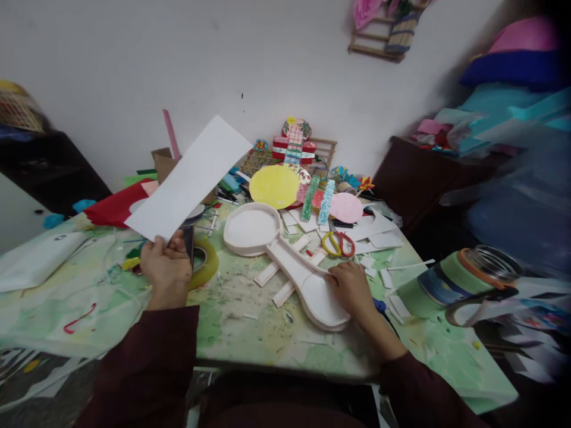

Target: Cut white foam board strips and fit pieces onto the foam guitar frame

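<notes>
My left hand [167, 267] pinches the lower edge of a long white card strip [190, 178], raised at a slant above the table. My right hand [354, 291] is closed on the raised rim of a white card form [252, 229], which lies flat: a round shallow tray at one end, a narrow neck, and a smaller rounded end under my hand. Two crossing white strips [285, 291] stick out from beneath its neck. Beside my left hand lies a roll of yellowish clear tape [207, 261]. Scissors with yellow and red handles [338, 244] rest beyond my right hand.
A green bottle [441, 285] with an open metal mouth stands at the right. Behind are a yellow oval [274, 186], a pink oval [347, 207], glittery strips [311, 199] and a decorated guitar-shaped craft [293, 142]. White scraps [375, 232] cover the back right; a white case [40, 258] lies left.
</notes>
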Motion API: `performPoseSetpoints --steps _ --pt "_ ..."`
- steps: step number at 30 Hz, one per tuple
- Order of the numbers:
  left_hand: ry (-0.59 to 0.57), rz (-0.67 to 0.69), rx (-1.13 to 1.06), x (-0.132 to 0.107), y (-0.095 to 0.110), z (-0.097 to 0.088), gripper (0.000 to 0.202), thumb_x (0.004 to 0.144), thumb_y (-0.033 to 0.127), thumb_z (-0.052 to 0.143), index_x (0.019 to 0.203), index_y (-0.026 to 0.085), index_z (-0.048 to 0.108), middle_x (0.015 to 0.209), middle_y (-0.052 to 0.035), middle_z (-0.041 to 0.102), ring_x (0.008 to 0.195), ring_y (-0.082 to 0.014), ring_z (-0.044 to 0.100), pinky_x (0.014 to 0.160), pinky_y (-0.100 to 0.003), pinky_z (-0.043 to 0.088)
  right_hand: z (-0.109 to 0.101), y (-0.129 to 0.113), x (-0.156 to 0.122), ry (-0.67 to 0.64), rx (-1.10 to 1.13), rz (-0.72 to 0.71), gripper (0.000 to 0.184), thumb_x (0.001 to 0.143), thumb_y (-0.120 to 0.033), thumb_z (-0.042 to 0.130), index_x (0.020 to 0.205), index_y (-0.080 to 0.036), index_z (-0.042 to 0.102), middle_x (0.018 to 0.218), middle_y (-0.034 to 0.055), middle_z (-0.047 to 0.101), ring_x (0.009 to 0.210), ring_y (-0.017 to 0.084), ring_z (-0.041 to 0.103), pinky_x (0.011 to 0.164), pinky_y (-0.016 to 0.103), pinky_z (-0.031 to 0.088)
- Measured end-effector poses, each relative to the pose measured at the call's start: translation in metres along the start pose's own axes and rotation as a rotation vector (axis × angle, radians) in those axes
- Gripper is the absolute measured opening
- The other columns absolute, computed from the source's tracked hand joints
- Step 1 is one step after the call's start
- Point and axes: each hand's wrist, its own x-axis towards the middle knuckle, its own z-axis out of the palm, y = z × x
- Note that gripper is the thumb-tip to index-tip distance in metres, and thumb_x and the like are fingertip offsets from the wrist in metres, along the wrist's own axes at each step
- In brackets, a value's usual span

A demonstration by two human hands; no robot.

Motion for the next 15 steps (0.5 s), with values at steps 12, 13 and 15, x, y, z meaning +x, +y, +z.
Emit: performPoseSetpoints --steps 12,13,15 --pt "0.000 -0.014 -0.005 0.006 0.004 -0.009 0.007 0.082 0.018 0.051 0.082 0.022 0.044 0.086 0.0022 0.063 0.075 -0.0089 0.061 0.053 -0.021 0.043 -0.040 0.036 0.003 0.143 0.381 -0.021 0.028 0.086 -0.036 0.051 0.076 -0.019 0.070 0.081 0.0064 0.065 0.082 0.020 0.057 0.076 0.030 0.041" --pt "-0.032 0.014 0.061 0.008 0.002 -0.013 0.009 0.081 0.023 0.052 0.080 0.022 0.043 0.087 0.0021 0.063 0.077 -0.0103 0.062 0.052 -0.023 0.043 -0.046 0.039 0.001 0.145 0.452 -0.008 0.029 0.085 -0.039 0.052 0.074 -0.019 0.069 0.080 0.0059 0.065 0.079 0.019 0.057 0.074 0.030 0.042" --pt "-0.086 0.100 0.186 0.011 -0.001 -0.019 0.015 0.081 0.033 0.052 0.078 0.023 0.042 0.089 0.0011 0.064 0.081 -0.0134 0.064 0.050 -0.026 0.042 -0.058 0.043 -0.001 0.133 0.589 0.048 0.032 0.082 -0.045 0.054 0.071 -0.018 0.067 0.074 0.0044 0.064 0.072 0.018 0.057 0.067 0.028 0.043"
